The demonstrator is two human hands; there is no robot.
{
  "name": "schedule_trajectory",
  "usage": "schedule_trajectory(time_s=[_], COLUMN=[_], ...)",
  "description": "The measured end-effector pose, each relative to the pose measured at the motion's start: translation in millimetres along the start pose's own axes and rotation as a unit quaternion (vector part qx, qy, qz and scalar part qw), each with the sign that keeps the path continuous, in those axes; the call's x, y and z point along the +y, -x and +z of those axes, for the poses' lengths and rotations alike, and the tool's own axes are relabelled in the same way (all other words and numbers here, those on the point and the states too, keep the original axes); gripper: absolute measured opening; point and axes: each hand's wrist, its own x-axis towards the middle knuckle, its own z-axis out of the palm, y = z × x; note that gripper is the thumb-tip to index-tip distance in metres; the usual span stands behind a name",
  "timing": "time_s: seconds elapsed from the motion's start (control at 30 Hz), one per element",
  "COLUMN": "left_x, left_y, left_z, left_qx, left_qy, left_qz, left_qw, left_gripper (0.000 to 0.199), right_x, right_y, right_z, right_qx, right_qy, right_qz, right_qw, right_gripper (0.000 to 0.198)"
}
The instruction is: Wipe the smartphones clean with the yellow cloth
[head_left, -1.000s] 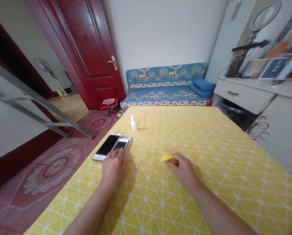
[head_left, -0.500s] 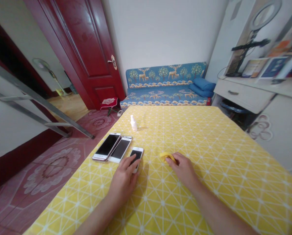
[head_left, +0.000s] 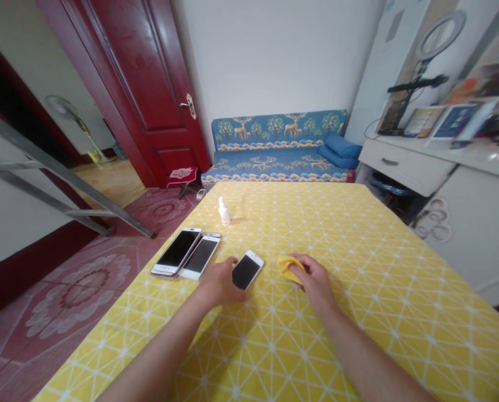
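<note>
My left hand grips a small white smartphone with a dark screen, its thumb at the near edge and its fingers along the far left side. The phone is tilted to the right, just over or on the table. My right hand is closed on a folded yellow cloth, a short way right of the phone. To the left of my left hand lie a larger phone and a white phone, side by side with dark screens. Part of another thing shows behind the white phone.
A white spray bottle stands upright beyond the phones. A yellow patterned cloth covers the table. Past its far edge is a blue sofa; a metal ladder leans at left, and a white cabinet stands at right.
My left hand has gone from resting fingers on the small phone to gripping it by its sides; the phone has turned and shifted right. The yellow cloth in my right hand is raised slightly.
</note>
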Motion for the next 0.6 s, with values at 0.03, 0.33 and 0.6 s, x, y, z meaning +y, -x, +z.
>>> schedule_trajectory(time_s=[0.03, 0.33, 0.6], left_x=[4, 54, 61], left_y=[-4, -35, -28], left_z=[1, 50, 66], left_qx=[-0.01, -0.063, -0.115], left_qy=[0.019, 0.501, 0.781], left_qz=[0.014, -0.039, 0.044], left_qw=[1.0, 0.862, 0.612], left_gripper=[0.066, 0.027, 0.043], right_x=[-1, 8, 18], right_y=[0, -13, -18], right_z=[-1, -7, -6], right_qx=[0.007, 0.136, 0.165], right_qy=[-0.025, -0.222, -0.114], right_qz=[0.008, -0.01, -0.041], right_qw=[1.0, 0.965, 0.979], right_gripper=[0.028, 0.025, 0.025])
